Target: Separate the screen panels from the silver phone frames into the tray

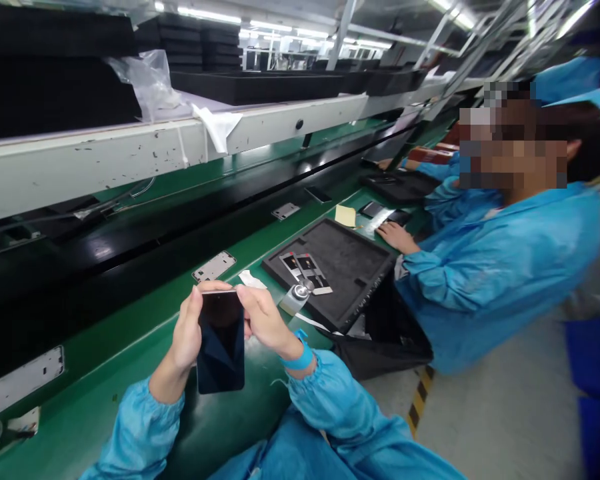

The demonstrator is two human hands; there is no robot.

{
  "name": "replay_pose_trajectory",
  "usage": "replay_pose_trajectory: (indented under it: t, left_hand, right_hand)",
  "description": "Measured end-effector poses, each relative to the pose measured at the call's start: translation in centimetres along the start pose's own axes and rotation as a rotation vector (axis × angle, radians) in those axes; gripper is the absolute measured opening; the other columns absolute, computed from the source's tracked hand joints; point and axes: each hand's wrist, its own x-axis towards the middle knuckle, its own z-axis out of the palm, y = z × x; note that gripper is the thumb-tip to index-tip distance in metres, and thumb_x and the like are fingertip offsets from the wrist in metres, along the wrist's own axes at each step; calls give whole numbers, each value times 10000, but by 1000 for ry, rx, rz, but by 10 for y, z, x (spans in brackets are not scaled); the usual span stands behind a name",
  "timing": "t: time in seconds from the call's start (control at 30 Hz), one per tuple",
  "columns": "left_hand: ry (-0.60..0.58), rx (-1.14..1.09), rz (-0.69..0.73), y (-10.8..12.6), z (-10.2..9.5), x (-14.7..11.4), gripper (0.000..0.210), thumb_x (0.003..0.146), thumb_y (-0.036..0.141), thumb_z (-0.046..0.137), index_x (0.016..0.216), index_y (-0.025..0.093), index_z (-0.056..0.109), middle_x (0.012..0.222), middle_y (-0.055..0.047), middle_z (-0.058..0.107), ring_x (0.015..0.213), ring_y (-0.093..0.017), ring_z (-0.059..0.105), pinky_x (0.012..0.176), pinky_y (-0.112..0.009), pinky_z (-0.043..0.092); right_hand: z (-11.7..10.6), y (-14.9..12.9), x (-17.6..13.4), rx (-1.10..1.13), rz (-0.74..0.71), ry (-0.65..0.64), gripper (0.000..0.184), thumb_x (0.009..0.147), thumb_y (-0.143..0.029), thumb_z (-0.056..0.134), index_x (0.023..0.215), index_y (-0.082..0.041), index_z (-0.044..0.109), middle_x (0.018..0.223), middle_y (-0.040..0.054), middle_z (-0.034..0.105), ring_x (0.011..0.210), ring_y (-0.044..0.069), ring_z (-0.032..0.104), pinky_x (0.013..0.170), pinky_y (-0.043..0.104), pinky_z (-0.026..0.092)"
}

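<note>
A dark-screened smartphone (221,347) is held upright above the green bench (145,393), its glossy face toward me. My left hand (186,327) wraps its upper left edge, thumb along the side. At the upper right corner, my right hand (265,317) is closed on the phone, some fingers hidden behind it. A blue band circles my right wrist. Just beyond the phone lies a pale phone frame (214,266), with a scrap of white paper (253,280) beside it. A small bottle with a metal top (296,298) stands right of my right hand.
A black foam tray (337,250) holds several printed cards (307,272). A dark conveyor belt (130,263) runs behind the bench, with another phone frame (23,383) at left. On the right sits a co-worker in blue (500,267), one hand (397,237) on the bench. A white shelf (145,150) overhangs.
</note>
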Motion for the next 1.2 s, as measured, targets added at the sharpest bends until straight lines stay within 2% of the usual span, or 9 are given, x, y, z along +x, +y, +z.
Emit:
replay_pose_trajectory:
  t: [0.1,0.2,0.3,0.4,0.53,0.77,0.87,1.07,1.2]
  left_hand:
    - [-16,132,92,-1,6,-9,589,983,757,592,1052,225,834,932,-82,832,851,-267,786,833,-390,629]
    - [130,216,223,-10,9,-4,576,913,771,689,911,214,834,968,-86,825,964,-275,772,933,-375,601]
    - [206,208,246,-17,4,12,578,861,773,750,900,199,808,971,-91,818,988,-271,770,973,-372,599]
    - [241,56,181,-11,-7,27,580,934,783,644,1072,226,728,904,-71,816,846,-257,798,864,-417,653]
    - [306,-245,106,2,-18,33,571,905,748,724,1153,242,635,828,-48,814,610,-224,769,706,-402,676]
    - [391,-307,166,-3,-15,33,558,939,733,696,1159,225,624,916,-101,837,677,-237,798,650,-337,650]
    - [387,-314,214,-6,-17,36,536,932,723,713,1134,232,640,1040,-106,842,829,-269,832,776,-402,675]
    - [417,-264,329,-3,-16,41,399,993,678,660,1065,286,676,1105,-31,847,912,-227,817,862,-401,668]
    - [446,-269,420,-1,-6,48,380,996,687,637,1024,313,695,1057,-11,850,822,-205,786,790,-361,662]
  right_hand:
    - [0,-13,-9,-71,-67,-1,728,982,-877,435,614,-249,407,422,-65,373,383,94,376,408,252,268]
    - [-2,-15,0,-161,-147,57,724,955,-839,552,592,-239,371,540,-54,332,532,101,351,489,262,288]
    - [-4,-3,7,-180,-169,114,713,937,-893,505,705,-219,525,680,-11,489,664,146,457,579,278,411]
    - [-7,15,-5,-198,-117,-51,715,1005,-872,382,874,-210,621,861,48,669,796,184,607,728,317,544]
    - [-13,31,-24,-179,52,-356,760,1012,-877,346,769,-203,600,671,28,653,596,155,612,611,295,535]
    - [-10,55,-10,-86,84,-300,778,902,-894,567,568,-192,591,449,-22,517,420,90,445,462,234,371]
    - [-5,63,-2,-60,79,-276,753,882,-847,650,537,-179,606,424,-24,502,426,88,461,469,226,362]
    - [6,60,9,187,128,-490,786,764,-919,700,695,-136,712,554,14,654,449,113,593,471,241,479]
    - [7,56,12,258,122,-541,719,698,-848,822,725,-138,709,597,15,695,482,136,667,530,267,576]
